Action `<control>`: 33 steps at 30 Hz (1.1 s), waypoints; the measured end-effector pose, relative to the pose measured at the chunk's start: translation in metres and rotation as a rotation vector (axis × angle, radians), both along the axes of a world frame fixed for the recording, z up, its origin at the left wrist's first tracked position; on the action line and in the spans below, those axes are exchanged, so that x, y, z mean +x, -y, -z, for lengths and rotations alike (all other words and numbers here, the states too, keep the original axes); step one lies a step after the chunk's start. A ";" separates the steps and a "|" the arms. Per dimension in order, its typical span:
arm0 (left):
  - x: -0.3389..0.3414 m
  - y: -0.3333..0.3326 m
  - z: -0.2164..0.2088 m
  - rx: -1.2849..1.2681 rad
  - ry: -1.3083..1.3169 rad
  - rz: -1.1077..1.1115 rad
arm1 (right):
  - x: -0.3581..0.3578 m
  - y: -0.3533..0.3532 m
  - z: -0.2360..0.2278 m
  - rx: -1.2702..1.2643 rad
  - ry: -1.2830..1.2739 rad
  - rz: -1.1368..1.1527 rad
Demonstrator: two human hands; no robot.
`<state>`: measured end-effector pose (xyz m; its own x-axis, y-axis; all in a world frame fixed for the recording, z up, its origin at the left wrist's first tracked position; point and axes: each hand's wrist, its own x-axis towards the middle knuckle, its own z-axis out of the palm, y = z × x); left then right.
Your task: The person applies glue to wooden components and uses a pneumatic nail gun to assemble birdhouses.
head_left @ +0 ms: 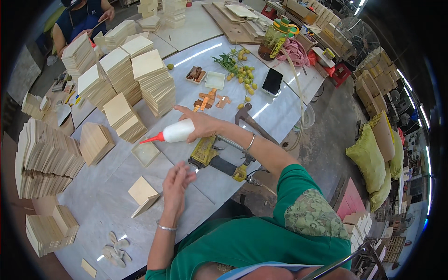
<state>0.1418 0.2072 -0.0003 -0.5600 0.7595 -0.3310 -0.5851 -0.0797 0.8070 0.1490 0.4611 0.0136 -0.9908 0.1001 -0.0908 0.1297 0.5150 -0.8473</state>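
Observation:
My right hand [201, 122] is wrapped round a white squeeze bottle [179, 131] with a red cap and long red nozzle. The bottle lies nearly level, its tip pointing left above a small pale square tray [145, 153]. Nearer to me, my left hand [179, 179] hovers over the table with its fingers loosely bent and apart, nothing in it. To its left, thin pale wooden panels [143, 191] rest at an angle to each other. Just right of my left hand lies a yellow and black nail gun [217, 158], partly beneath my right forearm.
Stacks of wooden panels [153, 81] crowd the left and far side. A hammer [254, 121], phone [272, 81], yellow fruit on stems [245, 72], copper-coloured strips [207, 99] and a drink bottle [274, 42] lie or stand right of them. Another person [79, 21] works at far left.

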 end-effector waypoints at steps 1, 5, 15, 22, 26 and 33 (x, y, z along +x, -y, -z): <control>0.004 0.011 0.004 -0.025 0.002 0.041 | -0.002 -0.001 0.007 0.017 0.007 -0.002; 0.022 0.052 0.012 -0.094 -0.003 0.019 | -0.008 -0.001 0.029 0.006 -0.043 -0.054; 0.025 0.166 0.019 -0.342 -0.301 -0.127 | 0.057 0.107 -0.037 0.144 -0.504 0.171; -0.015 0.152 0.005 -0.406 -1.016 -0.514 | 0.068 0.202 -0.031 0.600 -0.626 -0.059; -0.015 0.138 0.016 -0.404 -1.127 -0.492 | 0.058 0.214 -0.018 0.977 -0.638 -0.139; -0.018 0.133 0.016 -0.379 -1.177 -0.497 | 0.081 0.218 0.010 1.311 -0.413 -0.299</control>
<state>0.1243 0.0739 -0.0163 -0.8449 0.3613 0.3944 0.4975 0.2603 0.8275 0.2302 0.2434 0.0037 -0.9214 -0.3320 0.2019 -0.2602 0.9131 0.3140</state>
